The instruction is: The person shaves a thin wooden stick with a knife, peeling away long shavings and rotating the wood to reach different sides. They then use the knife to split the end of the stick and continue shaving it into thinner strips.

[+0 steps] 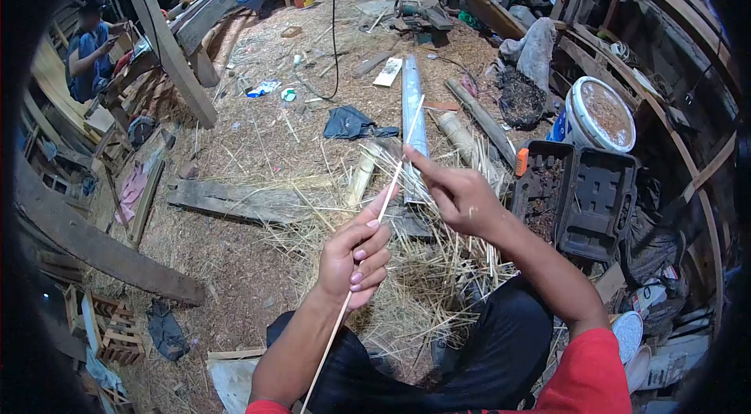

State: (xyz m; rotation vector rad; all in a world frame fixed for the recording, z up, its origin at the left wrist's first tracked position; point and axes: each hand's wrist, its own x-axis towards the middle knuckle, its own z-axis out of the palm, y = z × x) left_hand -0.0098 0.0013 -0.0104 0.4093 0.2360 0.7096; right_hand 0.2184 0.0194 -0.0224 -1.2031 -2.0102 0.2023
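My left hand (356, 261) is closed around a thin, pale bamboo strip (327, 352), with the thumb lying along it. The strip slants from near my lap up and away, past both hands. My right hand (458, 195) is at its upper part, index finger stretched out and its tip at the strip; the thumb stands apart, and the other fingers are partly hidden. Below the hands, loose bamboo slivers (422, 277) lie heaped between my knees. Just beyond the right hand, a long grey metal-looking length (415, 101) lies on the ground.
To the right are an open black tool case (598, 199) and a white bucket (602, 113). A wooden plank (238, 201) lies ahead on the left. A slanting post (168, 30) rises there. Two people work at the back left. A cable (335, 30) hangs down ahead.
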